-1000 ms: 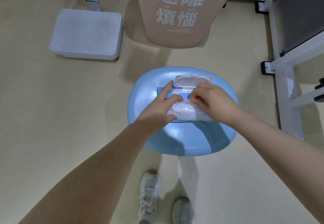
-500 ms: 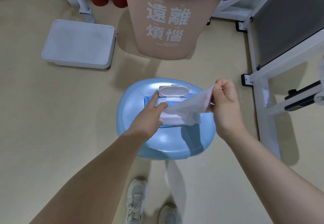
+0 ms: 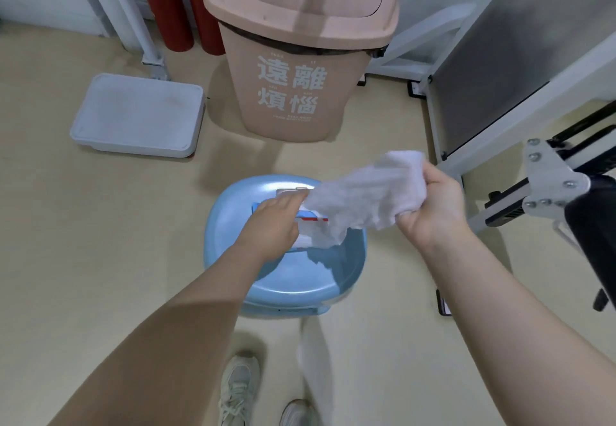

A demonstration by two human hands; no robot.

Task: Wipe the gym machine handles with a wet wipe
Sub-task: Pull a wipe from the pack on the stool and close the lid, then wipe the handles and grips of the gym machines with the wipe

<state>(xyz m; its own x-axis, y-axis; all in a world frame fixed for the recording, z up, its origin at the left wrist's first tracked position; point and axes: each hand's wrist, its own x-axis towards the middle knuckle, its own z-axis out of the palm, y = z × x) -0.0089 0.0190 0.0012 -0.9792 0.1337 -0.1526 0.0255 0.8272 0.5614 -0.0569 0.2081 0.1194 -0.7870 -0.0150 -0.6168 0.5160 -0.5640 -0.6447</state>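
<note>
The right hand [image 3: 433,212] is gripping the wet wipe [image 3: 360,198] above the blue stool's [image 3: 293,279] right edge; the left hand [image 3: 271,228] is pressing flat on the wipe pack [image 3: 308,222]; a trailing sheet may be snagging, dragging the pack off.

The wipe pack [image 3: 311,225] is mostly buried under the left hand [image 3: 271,230] and the motion-blurred wet wipe [image 3: 360,202]; its label can't be read; the gym machine [image 3: 550,192] runs off the right edge.

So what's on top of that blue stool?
A wet wipe pack lies on the blue stool, pressed by the left hand. That hand and the wipe hide most of it.
</note>
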